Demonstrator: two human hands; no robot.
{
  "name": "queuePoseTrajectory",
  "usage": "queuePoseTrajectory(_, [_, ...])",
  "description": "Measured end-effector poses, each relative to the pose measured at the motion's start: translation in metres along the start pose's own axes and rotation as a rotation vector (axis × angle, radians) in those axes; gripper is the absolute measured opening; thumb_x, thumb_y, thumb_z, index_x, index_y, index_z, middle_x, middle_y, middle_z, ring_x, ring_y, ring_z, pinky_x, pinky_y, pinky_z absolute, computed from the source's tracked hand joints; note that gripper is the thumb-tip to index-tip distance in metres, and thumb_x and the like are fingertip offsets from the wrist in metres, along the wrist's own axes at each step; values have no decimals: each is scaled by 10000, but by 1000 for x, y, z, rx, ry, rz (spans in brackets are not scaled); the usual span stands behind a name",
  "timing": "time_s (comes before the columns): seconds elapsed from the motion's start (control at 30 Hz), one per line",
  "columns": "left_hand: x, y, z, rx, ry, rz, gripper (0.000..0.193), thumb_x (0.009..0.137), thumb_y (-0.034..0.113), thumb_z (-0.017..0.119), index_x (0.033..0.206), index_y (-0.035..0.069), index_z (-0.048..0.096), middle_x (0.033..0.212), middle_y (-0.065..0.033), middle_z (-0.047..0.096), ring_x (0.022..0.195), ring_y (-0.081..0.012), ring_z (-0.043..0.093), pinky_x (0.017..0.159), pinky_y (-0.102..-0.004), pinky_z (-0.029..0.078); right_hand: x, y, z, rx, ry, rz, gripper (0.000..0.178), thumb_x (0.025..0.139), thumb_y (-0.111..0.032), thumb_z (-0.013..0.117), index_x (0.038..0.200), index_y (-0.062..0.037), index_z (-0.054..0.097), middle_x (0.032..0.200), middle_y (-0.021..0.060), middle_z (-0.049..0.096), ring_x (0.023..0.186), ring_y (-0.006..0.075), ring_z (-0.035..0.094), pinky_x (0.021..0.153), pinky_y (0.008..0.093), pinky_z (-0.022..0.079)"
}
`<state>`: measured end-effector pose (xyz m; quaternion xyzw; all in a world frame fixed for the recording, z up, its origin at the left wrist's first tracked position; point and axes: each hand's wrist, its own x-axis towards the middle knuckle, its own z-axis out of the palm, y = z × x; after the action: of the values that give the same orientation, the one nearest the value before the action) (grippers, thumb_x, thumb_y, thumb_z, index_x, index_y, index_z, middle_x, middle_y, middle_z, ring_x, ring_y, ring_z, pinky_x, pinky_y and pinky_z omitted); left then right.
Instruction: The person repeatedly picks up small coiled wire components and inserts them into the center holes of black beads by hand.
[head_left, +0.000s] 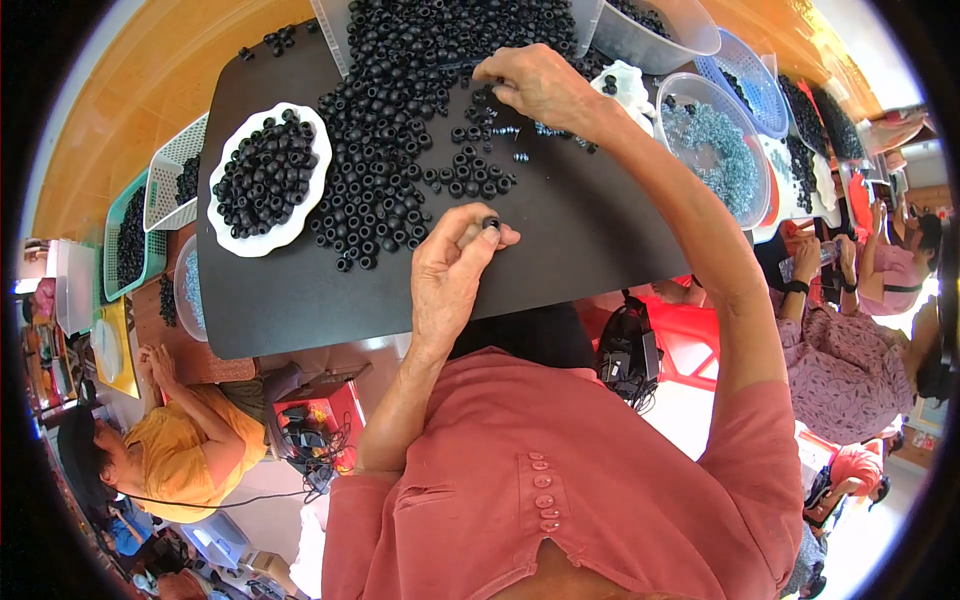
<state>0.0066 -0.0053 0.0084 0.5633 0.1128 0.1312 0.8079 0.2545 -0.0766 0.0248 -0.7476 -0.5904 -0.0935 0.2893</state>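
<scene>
My left hand (455,265) is closed over the near part of the dark table, pinching one small black round hollow piece (490,223) between thumb and fingers. Farther off, my right hand (540,88) reaches over the edge of a big pile of the same black pieces (375,170). Its fingers are drawn together and point down; what they hold, if anything, is hidden. Below that hand lie a few small metal springs (520,157) and a loose cluster of black pieces (470,178).
A white scalloped plate (222,228) heaped with black pieces stands at left. An open clear bin (335,40) spills pieces at the back. At right are a round tub (755,205) of springs and a blue basket (770,120). People sit on both sides.
</scene>
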Motion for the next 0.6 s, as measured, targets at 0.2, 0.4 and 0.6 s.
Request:
queuePoseTrajectory(0.2, [1,-3,-2,-39,-22,19,147,929,58,518,1057,-6,548,906,-84,657,889,-121,616,855,-276,479,6,6,13,-138,-108,34,154,723,-26,630,876,-23,645,847,134,638,769,324,623,719,401,511])
queuePoseTrajectory(0.4, [3,-3,-3,-46,-7,31,158,929,63,522,1068,-8,548,914,-80,653,880,-119,615,850,-273,480,-1,-29,-13,228,-30,339,151,739,-15,633,890,-21,634,721,38,618,635,38,535,599,211,446])
queuePoseTrajectory(0.6, [2,-6,-3,-18,4,37,168,930,39,532,1087,-15,558,907,-57,642,866,-111,616,833,-261,485,-43,-80,-24,761,-79,454,114,806,-12,629,910,-4,675,811,-17,628,727,23,548,644,194,458])
